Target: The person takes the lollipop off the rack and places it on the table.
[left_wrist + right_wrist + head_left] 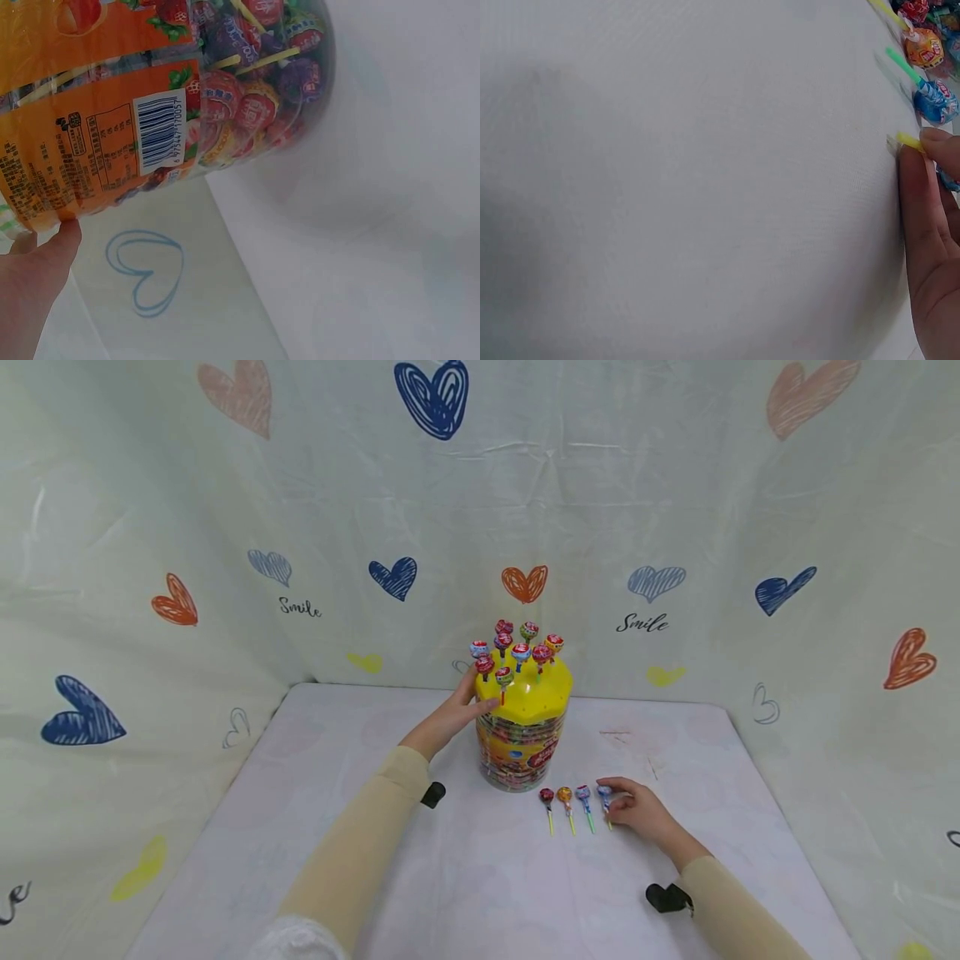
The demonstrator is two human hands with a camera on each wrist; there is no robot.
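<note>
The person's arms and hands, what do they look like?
The left sleeve and right sleeve are long and beige, with white fabric at the left one's upper end. A black piece juts out near the left wrist, another near the right. The left hand and right hand are ungloved.

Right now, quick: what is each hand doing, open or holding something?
Left hand: holding the candy jar at its yellow lid.
Right hand: pinching the rightmost blue lollipop by its yellow stick.
</note>
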